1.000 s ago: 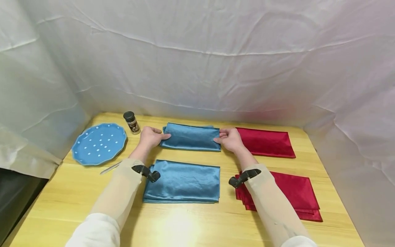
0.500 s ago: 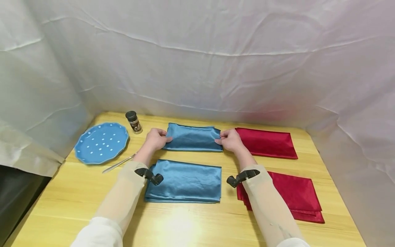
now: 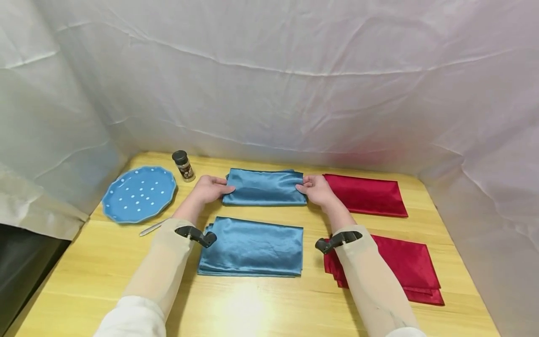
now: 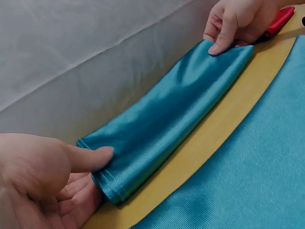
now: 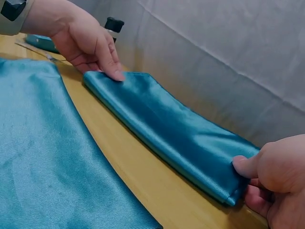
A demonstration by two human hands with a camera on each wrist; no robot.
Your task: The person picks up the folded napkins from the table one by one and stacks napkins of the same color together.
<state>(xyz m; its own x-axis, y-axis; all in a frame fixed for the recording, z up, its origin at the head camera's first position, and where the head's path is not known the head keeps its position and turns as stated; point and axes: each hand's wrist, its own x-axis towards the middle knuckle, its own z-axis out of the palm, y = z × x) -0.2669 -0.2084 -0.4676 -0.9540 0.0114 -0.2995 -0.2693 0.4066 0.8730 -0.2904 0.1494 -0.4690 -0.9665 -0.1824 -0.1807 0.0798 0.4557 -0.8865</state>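
A folded blue satin cloth [image 3: 265, 188] lies near the back of the table, one hand at each of its short ends. My left hand [image 3: 209, 188] pinches the left end, thumb on top and fingers under the edge, as the left wrist view shows with the cloth [image 4: 162, 119]. At the right end my right hand [image 3: 316, 189] pinches the corner area the same way, thumb over the cloth [image 5: 176, 138] in the right wrist view. Closer to me a second folded blue cloth [image 3: 252, 248] lies flat between my forearms.
Two folded red cloths lie on the right, one at the back [image 3: 366, 194] and one in front [image 3: 404, 264], partly under my right forearm. On the left are a blue dotted plate [image 3: 139, 194], a black-capped spice jar [image 3: 183, 166] and a metal utensil [image 3: 151, 228], partly hidden. White fabric walls [image 3: 269, 93] surround the table.
Both hands keep hold of the back blue cloth. Its top surface bunched slightly half a second ago and now lies smoother; its right end and my right hand have shifted slightly right.
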